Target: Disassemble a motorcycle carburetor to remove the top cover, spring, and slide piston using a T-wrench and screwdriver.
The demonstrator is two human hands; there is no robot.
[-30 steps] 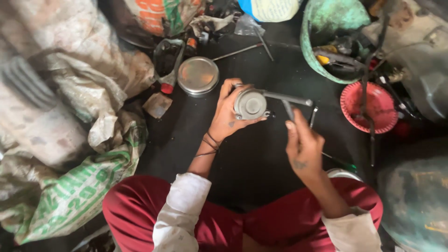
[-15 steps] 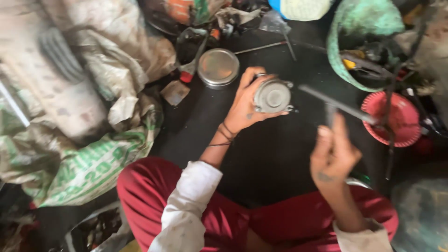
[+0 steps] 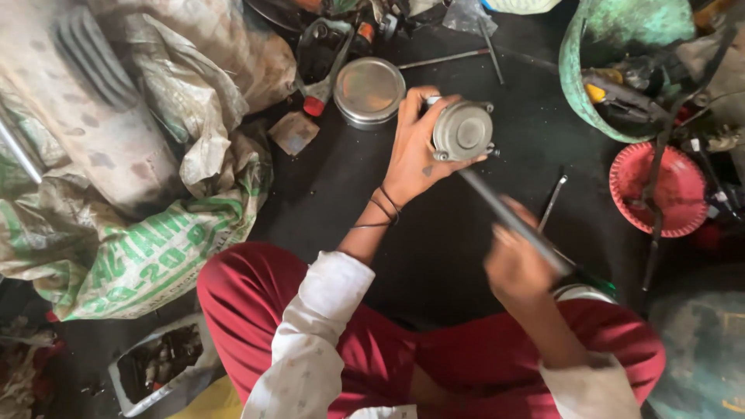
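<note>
Left hand grips the round metal part; right hand, closed, holds the rod. Keep the rod tip seated squarely; steady the part firmly.

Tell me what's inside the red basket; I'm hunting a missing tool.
The red basket shows a dark rod lying across it and a bare ribbed floor. Its right edge is covered by clutter, so anything there stays hidden.
</note>
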